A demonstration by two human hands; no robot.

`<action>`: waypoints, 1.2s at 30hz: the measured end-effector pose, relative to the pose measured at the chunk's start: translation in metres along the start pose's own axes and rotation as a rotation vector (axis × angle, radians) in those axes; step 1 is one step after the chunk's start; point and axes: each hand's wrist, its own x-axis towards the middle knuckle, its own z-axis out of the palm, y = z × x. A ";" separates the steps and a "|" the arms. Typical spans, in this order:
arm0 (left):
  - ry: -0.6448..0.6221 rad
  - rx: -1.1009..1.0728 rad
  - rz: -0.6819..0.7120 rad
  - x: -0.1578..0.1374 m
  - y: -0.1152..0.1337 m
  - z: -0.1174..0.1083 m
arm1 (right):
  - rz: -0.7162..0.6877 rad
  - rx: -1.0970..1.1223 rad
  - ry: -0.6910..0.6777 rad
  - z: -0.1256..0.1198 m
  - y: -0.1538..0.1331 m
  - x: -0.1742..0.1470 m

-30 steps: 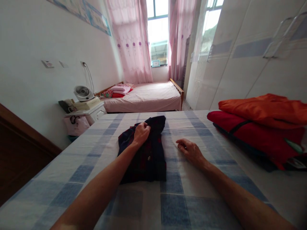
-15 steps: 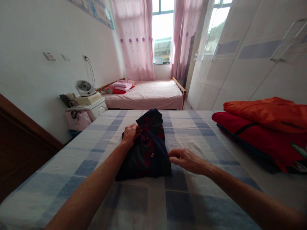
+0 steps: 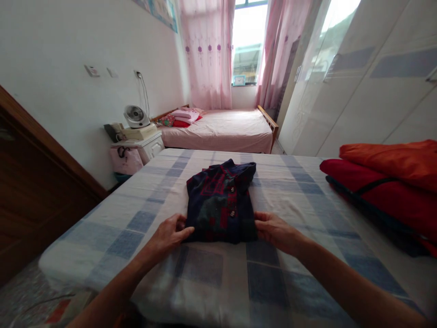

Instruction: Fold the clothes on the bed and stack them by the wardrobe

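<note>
The folded shirt (image 3: 221, 205) lies flat on the checked bed (image 3: 273, 282), collar end away from the person. The left hand (image 3: 169, 234) grips its near left corner, fingers curled onto the edge; the right hand (image 3: 275, 230) pinches the near right corner the same way. This looks like the last fold or a lift of the bundle. The next move calls for both hands to rise evenly so the 2 corners stay aligned.

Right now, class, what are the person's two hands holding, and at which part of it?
Both hands grip the folded dark shirt at its near bottom corners: the left hand at the left corner, the right hand at the right.
</note>
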 end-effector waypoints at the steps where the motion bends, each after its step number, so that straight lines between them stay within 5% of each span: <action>1: 0.015 -0.033 0.031 0.000 0.001 0.002 | 0.010 -0.016 -0.009 0.000 0.000 0.003; 10: 0.249 -0.295 0.131 -0.002 0.020 0.012 | -0.150 -0.577 -0.178 -0.002 -0.009 0.010; 16: 0.132 -0.631 0.017 0.007 0.013 0.024 | -0.131 -0.758 -0.137 0.002 -0.005 0.011; 22: 0.303 -0.318 0.153 0.015 0.009 0.029 | -0.252 -0.981 0.129 0.014 0.004 0.010; 28: 0.499 0.043 0.217 0.014 0.010 0.023 | -0.412 -1.188 0.377 0.014 -0.024 -0.009; 33: 0.450 0.097 0.218 0.011 0.007 0.026 | -0.291 -1.071 0.463 -0.014 -0.028 -0.025; 36: 0.449 0.123 0.249 0.008 0.007 0.026 | -0.415 -1.065 0.483 -0.011 -0.022 -0.037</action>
